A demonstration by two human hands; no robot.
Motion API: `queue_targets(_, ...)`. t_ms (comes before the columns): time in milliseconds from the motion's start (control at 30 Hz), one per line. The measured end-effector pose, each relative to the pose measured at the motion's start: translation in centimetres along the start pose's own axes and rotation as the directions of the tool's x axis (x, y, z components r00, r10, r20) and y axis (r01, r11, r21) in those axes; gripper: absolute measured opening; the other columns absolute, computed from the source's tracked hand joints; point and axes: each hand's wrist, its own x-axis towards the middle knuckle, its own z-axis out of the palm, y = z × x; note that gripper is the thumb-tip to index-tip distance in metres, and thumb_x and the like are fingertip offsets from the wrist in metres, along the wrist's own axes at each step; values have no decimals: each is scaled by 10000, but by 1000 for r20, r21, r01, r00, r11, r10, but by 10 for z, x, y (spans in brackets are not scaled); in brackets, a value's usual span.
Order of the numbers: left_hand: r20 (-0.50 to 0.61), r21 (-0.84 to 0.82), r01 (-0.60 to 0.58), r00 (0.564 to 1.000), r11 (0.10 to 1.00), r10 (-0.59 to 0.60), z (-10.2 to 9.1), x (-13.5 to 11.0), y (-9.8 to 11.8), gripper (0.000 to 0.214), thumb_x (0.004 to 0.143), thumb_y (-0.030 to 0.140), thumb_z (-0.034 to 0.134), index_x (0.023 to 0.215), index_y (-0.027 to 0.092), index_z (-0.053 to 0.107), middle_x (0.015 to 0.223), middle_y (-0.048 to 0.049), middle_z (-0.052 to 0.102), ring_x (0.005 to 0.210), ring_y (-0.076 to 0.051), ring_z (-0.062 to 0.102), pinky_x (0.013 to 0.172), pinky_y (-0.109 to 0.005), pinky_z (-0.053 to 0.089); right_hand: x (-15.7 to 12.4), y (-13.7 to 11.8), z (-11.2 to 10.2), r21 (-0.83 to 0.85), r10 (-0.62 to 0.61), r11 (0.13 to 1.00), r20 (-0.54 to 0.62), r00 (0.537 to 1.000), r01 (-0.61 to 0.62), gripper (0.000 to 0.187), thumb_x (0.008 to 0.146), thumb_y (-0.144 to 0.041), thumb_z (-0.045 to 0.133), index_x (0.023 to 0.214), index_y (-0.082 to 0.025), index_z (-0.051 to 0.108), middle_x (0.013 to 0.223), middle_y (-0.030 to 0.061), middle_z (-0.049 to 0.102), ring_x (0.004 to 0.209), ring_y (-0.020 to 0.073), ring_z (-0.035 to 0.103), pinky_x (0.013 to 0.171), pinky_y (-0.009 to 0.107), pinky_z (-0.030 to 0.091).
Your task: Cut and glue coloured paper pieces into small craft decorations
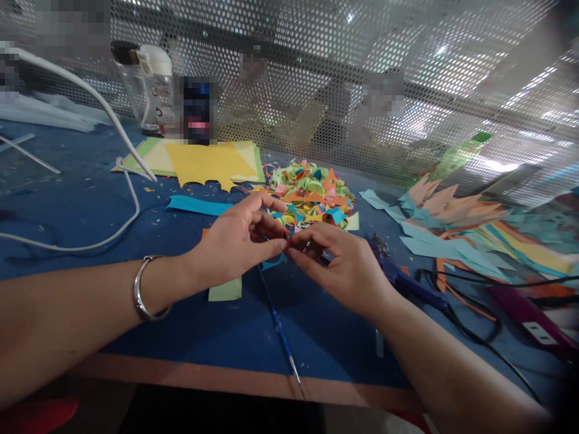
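Observation:
My left hand (233,241), with a silver bangle at the wrist, meets my right hand (346,262) above the blue table. Thumb and fingertips of both are pinched together around a tiny reddish, dark-edged bit (285,235), too small to name. Below the hands lies a slim blue-handled stick (281,330), its pale metal tip over the table's front edge. A blue paper strip (199,205) and a light green paper piece (226,290) rest beside my left hand. Just beyond the fingertips rises a pile of colourful paper scraps (312,184).
Yellow and green paper sheets (203,161) lie at the back, near clear bottles (158,90). A white cable (90,84) curves in from the left. Right of my hands are a corded dark-blue tool (414,284), cut paper strips (447,247) and a purple power strip (529,316). Perforated metal mesh (298,78) stands behind.

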Motion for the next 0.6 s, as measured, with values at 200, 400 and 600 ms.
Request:
queue_targets(200,1,86,-41,999,995,41,-2,0,0,446,770,200,714,1150,184,480,941,-51,705,885,-175,693,781,-307,546,-1,1,0,4,14,1000,-9,1000,-14,86,884,-264,628,887,-185,661,834,26,649,654,123,579,619,267,477)
queue_targets(400,21,136,-48,999,990,45,-3,0,2,462,768,206,715,1169,188,487,958,-56,730,885,-187,707,764,-315,544,-2,3,0,-1,16,1000,-8,1000,-16,67,882,-234,612,891,-187,659,812,15,644,663,123,585,616,256,462)
queue_targets(600,57,168,-56,997,984,47,-6,1,3,494,773,208,723,1205,191,483,973,-50,739,891,-176,707,770,-302,540,-1,3,-1,-10,15,1000,-46,999,-16,67,871,-199,598,877,-193,665,786,0,658,639,114,569,603,247,447)
